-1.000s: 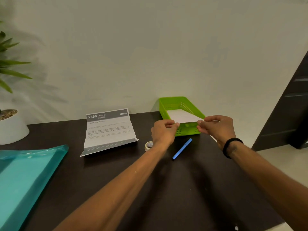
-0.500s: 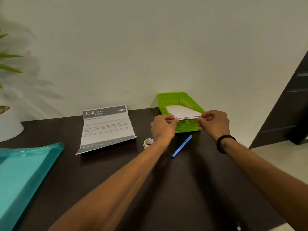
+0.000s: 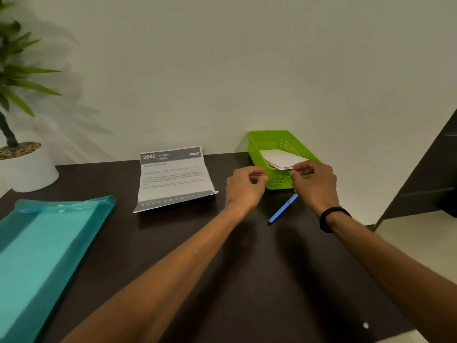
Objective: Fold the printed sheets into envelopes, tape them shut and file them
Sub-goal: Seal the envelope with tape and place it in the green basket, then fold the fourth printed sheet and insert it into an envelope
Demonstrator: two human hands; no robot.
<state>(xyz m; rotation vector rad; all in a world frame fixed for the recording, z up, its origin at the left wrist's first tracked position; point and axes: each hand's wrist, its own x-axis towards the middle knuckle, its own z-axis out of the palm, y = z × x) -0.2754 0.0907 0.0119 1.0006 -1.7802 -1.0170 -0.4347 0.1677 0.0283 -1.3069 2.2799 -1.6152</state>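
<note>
Folded paper (image 3: 284,158) lies in the green basket (image 3: 257,149) at the back of the dark table (image 3: 222,280), close to the wall. It is white and leans on the near wall of the basket, with its near edge poking up over the rim. My right hand (image 3: 315,180) is at that edge — the fingers are curled, and the thumb and fingertips seem to pinch the near right corner of the paper. My left hand (image 3: 244,185) sits just left of the basket, near its front corner. Its fingers are curled in too, but they hold nothing and do not touch the paper.

A blue pen (image 3: 283,209) lies on the table between my two wrists, just in front of the basket. A black band (image 3: 332,217) is on my right wrist.

Left of my hands, a printed sheet (image 3: 173,179) lies face up — it has fold lines and the number 2666 at the top. A teal folder (image 3: 44,251) lies at the left edge of the table. Behind it stands a plant in a white pot (image 3: 29,169).
</note>
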